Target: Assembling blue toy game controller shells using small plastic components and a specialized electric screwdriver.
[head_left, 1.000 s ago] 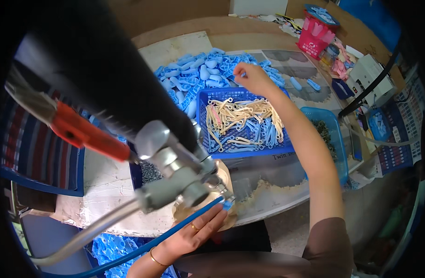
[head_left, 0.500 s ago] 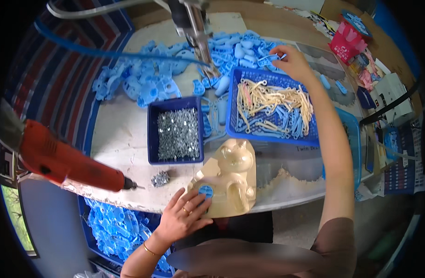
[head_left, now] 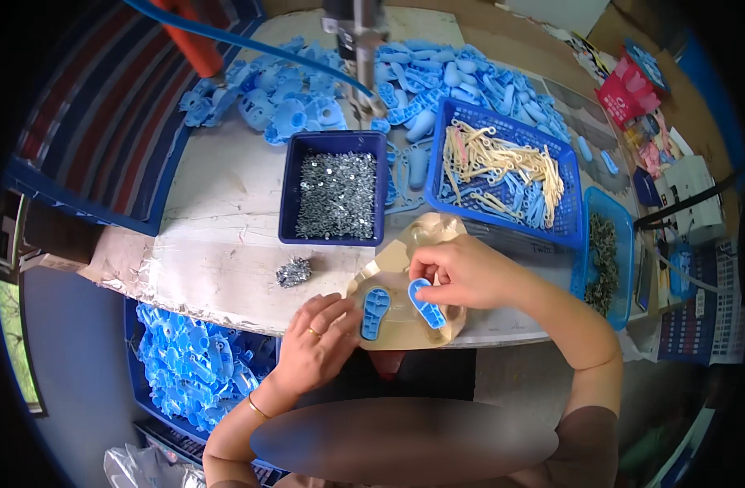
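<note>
A tan moulded holder (head_left: 403, 329) lies at the table's front edge. One sole-shaped blue plastic piece (head_left: 376, 313) with ribs inside sits in its left hollow. My right hand (head_left: 470, 272) pinches the upper end of a second sole-shaped blue plastic piece (head_left: 432, 312), over the holder's right hollow; whether this piece is fully seated I cannot tell. My left hand (head_left: 315, 340) rests at the holder's left edge, beside the first piece, with fingers stretched out and nothing visible in them.
Behind the holder stand a dark blue bin (head_left: 288, 195) of small screws and a blue basket (head_left: 502, 218) of cream and blue looped parts. A small screw heap (head_left: 293, 272) lies left. Farther back are blue part piles (head_left: 462, 73) and a red power screwdriver (head_left: 189, 41).
My right hand has come from the far pile to the holder with a blue piece. My left hand has shifted off the first piece. The red screwdriver has swung away to the far left.
</note>
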{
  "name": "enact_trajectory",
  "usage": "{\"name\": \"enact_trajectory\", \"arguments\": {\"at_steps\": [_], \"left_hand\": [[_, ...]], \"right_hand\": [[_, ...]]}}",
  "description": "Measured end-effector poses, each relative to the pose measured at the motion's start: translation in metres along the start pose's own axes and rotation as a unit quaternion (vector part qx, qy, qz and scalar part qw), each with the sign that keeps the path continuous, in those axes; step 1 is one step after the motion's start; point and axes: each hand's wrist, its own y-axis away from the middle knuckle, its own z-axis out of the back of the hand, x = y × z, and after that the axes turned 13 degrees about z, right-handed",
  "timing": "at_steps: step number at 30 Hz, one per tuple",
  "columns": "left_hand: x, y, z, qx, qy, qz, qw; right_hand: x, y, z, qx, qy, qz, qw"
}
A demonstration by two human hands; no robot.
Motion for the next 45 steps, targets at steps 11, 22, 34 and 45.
{"name": "enact_trajectory", "arguments": {"at_steps": [11,22,34,45], "left_hand": [[0.167,-0.145,0.039,-0.148,0.105,0.19,0.965],[0.188,-0.226,0.036,-0.248,-0.153,0.049,0.955],[0.183,-0.015,0.169,0.02,0.184,0.225,0.957],[0.038,-0.033,0.068,0.13,0.364,0.141,0.911]], "right_hand": [[-0.004,0.014,0.0,0.003,0.081,-0.046,0.996],[-0.007,0.034,-0.002,-0.044,0.04,-0.024,0.998],[0.036,0.033,-0.037,-0.126,0.04,0.098,0.986],[0.057,0.008,-0.1,-0.176,0.378,0.395,0.818]]}}
